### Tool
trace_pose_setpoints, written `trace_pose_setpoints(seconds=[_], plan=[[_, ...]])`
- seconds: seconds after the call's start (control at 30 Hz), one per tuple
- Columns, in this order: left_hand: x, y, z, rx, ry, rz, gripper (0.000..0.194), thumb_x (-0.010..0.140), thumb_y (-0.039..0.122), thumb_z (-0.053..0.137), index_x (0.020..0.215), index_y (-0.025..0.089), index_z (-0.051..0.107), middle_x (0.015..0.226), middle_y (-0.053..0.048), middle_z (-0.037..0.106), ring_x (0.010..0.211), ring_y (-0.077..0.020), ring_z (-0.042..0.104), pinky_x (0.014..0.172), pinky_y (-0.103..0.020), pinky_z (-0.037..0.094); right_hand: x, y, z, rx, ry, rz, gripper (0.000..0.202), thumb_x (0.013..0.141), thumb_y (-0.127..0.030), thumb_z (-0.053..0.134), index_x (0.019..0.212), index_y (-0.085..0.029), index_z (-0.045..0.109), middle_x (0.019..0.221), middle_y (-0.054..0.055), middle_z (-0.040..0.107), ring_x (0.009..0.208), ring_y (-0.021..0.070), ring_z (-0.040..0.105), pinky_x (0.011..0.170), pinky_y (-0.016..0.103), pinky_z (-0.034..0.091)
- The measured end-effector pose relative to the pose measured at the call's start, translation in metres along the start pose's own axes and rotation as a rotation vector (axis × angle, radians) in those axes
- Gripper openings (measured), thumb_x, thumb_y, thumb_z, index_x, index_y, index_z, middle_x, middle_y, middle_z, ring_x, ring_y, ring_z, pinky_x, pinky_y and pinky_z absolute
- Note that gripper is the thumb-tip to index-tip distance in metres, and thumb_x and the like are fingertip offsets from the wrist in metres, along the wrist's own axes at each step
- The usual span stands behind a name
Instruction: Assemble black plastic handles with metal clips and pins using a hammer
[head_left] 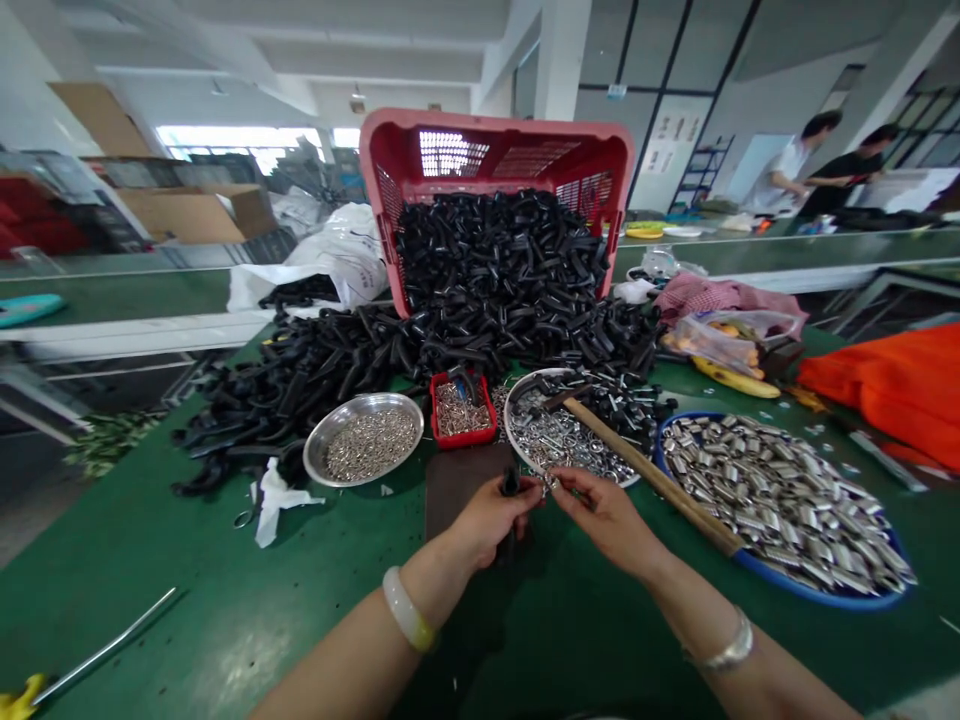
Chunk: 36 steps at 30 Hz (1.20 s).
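Observation:
My left hand (491,518) is closed around a black handle-like part (510,482) above a dark flat block (457,485). Just to its right, the fingers of my right hand (604,515) pinch a small shiny metal piece (550,483), close to my left fingertips. Behind my right hand stands a white-rimmed bowl (512,437) of metal hardware. A hammer's wooden handle (652,475) lies across it. Small pins fill a steel dish (311,462) and a red tray (465,438). The lower end of the black part is dim.
A red crate (495,125) lies tipped, spilling black parts (480,330). A blue basin (847,602) of metal springs stands right, near orange cloth (892,385) and bananas (735,378). A screwdriver (105,650) lies front left. Two people stand at the back right.

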<state>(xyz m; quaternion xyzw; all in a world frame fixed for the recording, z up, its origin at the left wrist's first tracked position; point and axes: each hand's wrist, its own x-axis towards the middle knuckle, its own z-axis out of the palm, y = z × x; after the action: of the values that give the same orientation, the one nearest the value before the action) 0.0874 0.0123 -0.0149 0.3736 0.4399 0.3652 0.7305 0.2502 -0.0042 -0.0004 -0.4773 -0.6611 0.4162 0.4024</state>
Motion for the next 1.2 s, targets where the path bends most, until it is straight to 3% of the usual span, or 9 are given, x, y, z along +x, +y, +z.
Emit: trace_pose_setpoints(seconds=[0.13,0.23,0.37,0.47,0.67,0.77,0.93,1.1,1.2], plan=[[-0.002,-0.002,-0.007,0.009,0.089,0.020,0.042,0.049,0.040,0.074,0.078,0.014,0.059,0.046,0.008,0.041,0.039,-0.0046,0.034,0.038,-0.018,0.027,0.010,-0.002,0.004,-0.053,0.016,0.044,0.022,0.068,-0.035,0.064,0.086,-0.022,0.062,0.078,0.001,0.061,0.072,0.0166,0.056,0.067,0.030,0.045],[-0.002,-0.002,-0.010,0.032,0.115,0.023,0.040,0.050,0.039,0.073,0.077,0.014,0.059,0.044,0.008,0.040,0.040,-0.0053,0.035,0.038,-0.018,0.028,0.016,-0.004,0.008,0.307,0.091,0.172,0.029,0.063,-0.035,0.069,0.085,-0.021,0.057,0.079,0.001,0.061,0.072,0.0152,0.057,0.064,0.028,0.045],[-0.004,-0.004,-0.009,-0.007,0.137,0.029,0.039,0.050,0.038,0.073,0.077,0.015,0.057,0.046,0.008,0.042,0.040,-0.0054,0.036,0.039,-0.018,0.029,0.021,-0.004,0.017,0.670,0.063,0.313,0.045,0.059,-0.031,0.074,0.099,-0.022,0.054,0.090,0.003,0.064,0.088,0.0175,0.059,0.073,0.030,0.044],[-0.004,-0.005,-0.008,-0.046,0.168,0.025,0.041,0.050,0.039,0.073,0.079,0.015,0.056,0.046,0.008,0.043,0.039,-0.0051,0.036,0.038,-0.018,0.029,0.021,0.000,0.023,0.673,0.082,0.359,0.041,0.059,-0.032,0.074,0.094,-0.020,0.057,0.087,0.004,0.065,0.086,0.0164,0.059,0.067,0.026,0.043],[-0.004,-0.007,-0.006,-0.081,0.211,0.032,0.044,0.049,0.039,0.074,0.080,0.014,0.058,0.044,0.009,0.041,0.038,-0.0046,0.036,0.038,-0.018,0.029,0.017,0.011,0.027,0.624,0.170,0.345,0.036,0.054,-0.030,0.078,0.079,-0.018,0.056,0.070,-0.002,0.061,0.061,0.0089,0.053,0.053,0.021,0.038],[-0.004,-0.007,-0.004,-0.044,0.222,0.092,0.042,0.051,0.039,0.073,0.080,0.013,0.058,0.043,0.008,0.042,0.038,-0.0050,0.037,0.038,-0.018,0.030,0.016,0.012,0.029,0.635,0.195,0.396,0.035,0.053,-0.030,0.078,0.075,-0.018,0.053,0.061,-0.006,0.056,0.053,0.0061,0.049,0.047,0.018,0.036],[-0.005,-0.007,-0.001,0.007,0.228,0.163,0.037,0.055,0.038,0.071,0.079,0.012,0.058,0.043,0.008,0.043,0.036,-0.0051,0.036,0.038,-0.019,0.028,0.016,0.009,0.031,0.737,0.203,0.453,0.039,0.053,-0.033,0.078,0.082,-0.019,0.057,0.063,-0.006,0.054,0.053,0.0046,0.047,0.043,0.015,0.035],[-0.004,-0.010,-0.002,0.062,0.248,0.247,0.027,0.059,0.030,0.069,0.077,0.013,0.058,0.048,0.007,0.046,0.038,-0.0048,0.036,0.039,-0.019,0.028,0.018,0.009,0.034,0.730,0.235,0.445,0.034,0.053,-0.034,0.078,0.073,-0.017,0.056,0.060,-0.006,0.049,0.050,0.0036,0.042,0.034,0.012,0.024],[-0.002,-0.014,-0.003,0.091,0.281,0.378,0.017,0.060,0.024,0.068,0.071,0.014,0.060,0.055,0.004,0.053,0.046,-0.0065,0.044,0.047,-0.019,0.035,0.018,0.007,0.036,0.689,0.257,0.473,0.035,0.054,-0.036,0.077,0.072,-0.017,0.054,0.059,-0.006,0.048,0.049,0.0042,0.042,0.033,0.012,0.023]])
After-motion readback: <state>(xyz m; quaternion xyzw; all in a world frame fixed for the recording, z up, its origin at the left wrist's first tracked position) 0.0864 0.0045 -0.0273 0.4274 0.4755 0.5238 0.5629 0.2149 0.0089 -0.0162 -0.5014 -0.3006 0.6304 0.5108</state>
